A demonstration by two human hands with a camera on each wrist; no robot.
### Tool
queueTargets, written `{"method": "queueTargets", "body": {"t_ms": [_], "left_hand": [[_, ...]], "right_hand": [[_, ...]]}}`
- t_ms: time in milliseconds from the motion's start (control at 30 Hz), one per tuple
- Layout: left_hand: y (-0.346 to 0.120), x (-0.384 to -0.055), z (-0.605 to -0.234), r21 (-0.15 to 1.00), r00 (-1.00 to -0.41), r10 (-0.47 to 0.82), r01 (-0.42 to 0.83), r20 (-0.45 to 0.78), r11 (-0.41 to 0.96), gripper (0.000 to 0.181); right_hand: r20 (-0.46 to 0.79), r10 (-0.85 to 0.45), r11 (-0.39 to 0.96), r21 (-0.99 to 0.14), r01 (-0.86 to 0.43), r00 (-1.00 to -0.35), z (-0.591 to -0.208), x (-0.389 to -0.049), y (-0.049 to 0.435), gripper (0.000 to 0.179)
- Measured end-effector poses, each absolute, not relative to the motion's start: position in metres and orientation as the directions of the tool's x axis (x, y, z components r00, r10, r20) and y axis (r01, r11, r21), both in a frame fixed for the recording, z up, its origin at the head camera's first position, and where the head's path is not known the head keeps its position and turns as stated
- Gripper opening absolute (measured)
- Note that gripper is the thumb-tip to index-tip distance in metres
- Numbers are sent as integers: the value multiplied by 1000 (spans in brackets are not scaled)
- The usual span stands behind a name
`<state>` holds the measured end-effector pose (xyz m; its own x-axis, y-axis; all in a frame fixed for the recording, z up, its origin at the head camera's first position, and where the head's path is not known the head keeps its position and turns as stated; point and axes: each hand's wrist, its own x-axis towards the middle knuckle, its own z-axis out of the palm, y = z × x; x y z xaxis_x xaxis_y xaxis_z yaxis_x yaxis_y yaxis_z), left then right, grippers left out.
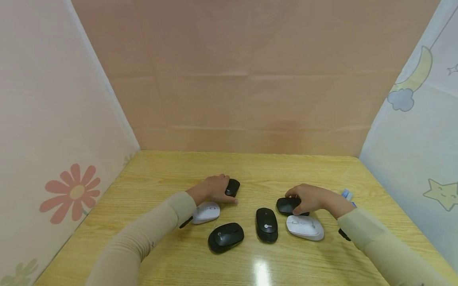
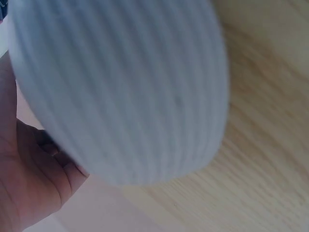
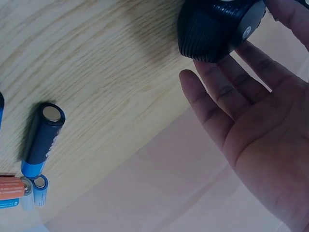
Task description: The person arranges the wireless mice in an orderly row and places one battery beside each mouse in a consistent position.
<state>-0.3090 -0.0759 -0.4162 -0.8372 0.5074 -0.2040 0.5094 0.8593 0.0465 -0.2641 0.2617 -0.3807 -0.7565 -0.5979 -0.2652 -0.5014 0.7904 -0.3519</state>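
In the head view my left hand (image 1: 214,188) is at a small black computer mouse (image 1: 233,187), fingers at its far side and thumb at its near end. The hand covers part of this mouse. A white mouse (image 1: 206,213) lies just below that wrist; its ribbed side (image 2: 130,92) fills much of the left wrist view and hides most of the fingers. My right hand (image 1: 308,197) holds another black mouse (image 1: 286,206) between thumb and fingers; the right wrist view shows that mouse's ribbed side (image 3: 205,36). Below it sits a second white mouse (image 1: 305,227).
Two more black mice, one angled (image 1: 226,237) and one upright in view (image 1: 266,225), lie nearer on the wooden table (image 1: 186,266). Several batteries, including a dark one (image 3: 42,135) and an orange one (image 3: 10,187), are beyond the right wrist. Patterned side panels and a tan back panel (image 1: 247,79) enclose the table.
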Motion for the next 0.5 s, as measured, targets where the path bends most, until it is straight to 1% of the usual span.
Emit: {"method": "queueTargets", "body": {"t_ms": [200, 500], "left_hand": [[-75, -309, -417, 40, -833, 513, 517, -207, 855, 101], [-74, -311, -417, 70, -836, 505, 502, -217, 862, 96]], "right_hand": [[-291, -588, 799, -353, -486, -755, -381, -265, 259, 60], [-291, -597, 793, -356, -495, -747, -382, -268, 258, 58]]}}
